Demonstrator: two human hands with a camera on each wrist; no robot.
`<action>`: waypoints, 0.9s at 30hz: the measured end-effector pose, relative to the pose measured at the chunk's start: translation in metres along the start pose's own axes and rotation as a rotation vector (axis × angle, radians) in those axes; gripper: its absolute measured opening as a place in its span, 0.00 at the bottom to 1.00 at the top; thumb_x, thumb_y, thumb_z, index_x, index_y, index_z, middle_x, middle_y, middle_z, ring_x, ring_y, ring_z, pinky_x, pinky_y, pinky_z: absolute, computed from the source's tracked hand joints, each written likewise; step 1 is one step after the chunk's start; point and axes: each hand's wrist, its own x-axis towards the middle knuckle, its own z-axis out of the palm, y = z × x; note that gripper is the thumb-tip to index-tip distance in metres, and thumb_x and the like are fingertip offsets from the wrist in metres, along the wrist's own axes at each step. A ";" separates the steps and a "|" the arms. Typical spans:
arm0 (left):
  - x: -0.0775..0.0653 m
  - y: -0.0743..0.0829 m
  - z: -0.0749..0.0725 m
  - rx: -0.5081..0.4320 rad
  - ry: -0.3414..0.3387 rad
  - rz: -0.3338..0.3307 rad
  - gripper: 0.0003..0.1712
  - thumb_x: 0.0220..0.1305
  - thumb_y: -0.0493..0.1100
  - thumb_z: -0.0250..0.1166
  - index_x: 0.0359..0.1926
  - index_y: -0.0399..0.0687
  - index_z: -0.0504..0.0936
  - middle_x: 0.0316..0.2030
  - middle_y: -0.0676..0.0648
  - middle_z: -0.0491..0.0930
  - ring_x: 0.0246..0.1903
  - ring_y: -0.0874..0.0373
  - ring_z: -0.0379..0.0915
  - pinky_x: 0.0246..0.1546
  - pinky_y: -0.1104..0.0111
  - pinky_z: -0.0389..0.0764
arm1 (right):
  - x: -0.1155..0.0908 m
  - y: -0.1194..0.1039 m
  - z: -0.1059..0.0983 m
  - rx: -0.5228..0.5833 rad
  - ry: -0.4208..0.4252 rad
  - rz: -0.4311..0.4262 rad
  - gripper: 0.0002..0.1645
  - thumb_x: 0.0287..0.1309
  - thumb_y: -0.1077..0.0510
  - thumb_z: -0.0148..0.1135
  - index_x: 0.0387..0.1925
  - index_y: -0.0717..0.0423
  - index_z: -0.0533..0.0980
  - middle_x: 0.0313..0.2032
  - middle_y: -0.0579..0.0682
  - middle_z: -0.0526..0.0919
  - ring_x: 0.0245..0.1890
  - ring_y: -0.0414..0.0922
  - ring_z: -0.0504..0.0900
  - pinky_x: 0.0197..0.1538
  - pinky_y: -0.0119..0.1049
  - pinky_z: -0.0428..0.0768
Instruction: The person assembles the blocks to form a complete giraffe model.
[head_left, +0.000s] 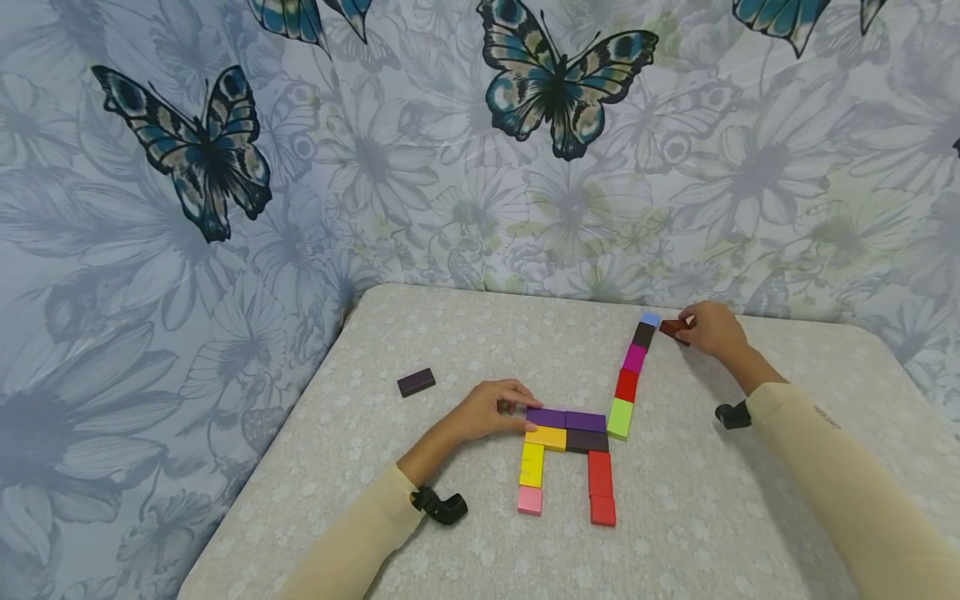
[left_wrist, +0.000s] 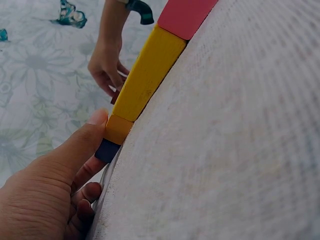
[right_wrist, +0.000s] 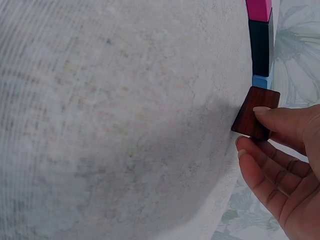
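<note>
In the head view my left hand (head_left: 483, 410) is at the left end of a figure of coloured blocks. Its thumb touches the orange block (head_left: 546, 438) and its index finger reaches the far corner of the purple block (head_left: 547, 417), bracketing both. A yellow block (left_wrist: 149, 75) leads from the orange one to a pink block (left_wrist: 185, 17). Farther back, my right hand (head_left: 714, 331) pinches a dark brown wooden block (right_wrist: 257, 112) between thumb and fingers. That block is beside the light blue block (head_left: 650, 319) at the far end of a slanting row.
The slanting row also has black, magenta, red and lime green (head_left: 620, 418) blocks. A second purple block, a dark block (head_left: 587, 440) and two red blocks (head_left: 601, 473) form the figure's right side. One dark block (head_left: 416, 382) lies apart on the left. A patterned wall backs the cloth-covered table (head_left: 465, 325).
</note>
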 end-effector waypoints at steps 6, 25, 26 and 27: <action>0.000 0.002 -0.001 0.006 0.005 0.006 0.20 0.59 0.48 0.77 0.53 0.53 0.89 0.45 0.58 0.82 0.33 0.61 0.71 0.34 0.70 0.73 | 0.001 -0.001 0.000 -0.002 0.003 -0.001 0.21 0.60 0.64 0.67 0.52 0.74 0.79 0.41 0.70 0.85 0.38 0.61 0.83 0.41 0.56 0.80; 0.000 0.000 0.000 0.012 0.002 0.001 0.20 0.59 0.48 0.77 0.53 0.54 0.89 0.45 0.58 0.82 0.34 0.61 0.71 0.35 0.70 0.74 | 0.002 -0.003 0.002 -0.022 0.011 0.010 0.26 0.60 0.62 0.68 0.55 0.74 0.76 0.42 0.70 0.84 0.40 0.63 0.83 0.41 0.57 0.80; 0.000 0.000 0.000 0.012 0.001 -0.002 0.20 0.59 0.48 0.77 0.53 0.55 0.89 0.45 0.58 0.82 0.34 0.61 0.71 0.35 0.70 0.74 | 0.000 -0.004 0.001 -0.028 0.011 0.014 0.27 0.60 0.61 0.69 0.57 0.75 0.75 0.42 0.70 0.84 0.40 0.63 0.83 0.41 0.56 0.80; 0.000 -0.001 0.000 0.012 0.000 -0.005 0.20 0.59 0.48 0.77 0.53 0.55 0.89 0.45 0.59 0.82 0.34 0.61 0.71 0.35 0.70 0.74 | -0.001 -0.005 -0.001 -0.035 0.012 0.021 0.29 0.60 0.61 0.69 0.58 0.74 0.74 0.42 0.69 0.84 0.39 0.63 0.83 0.40 0.56 0.80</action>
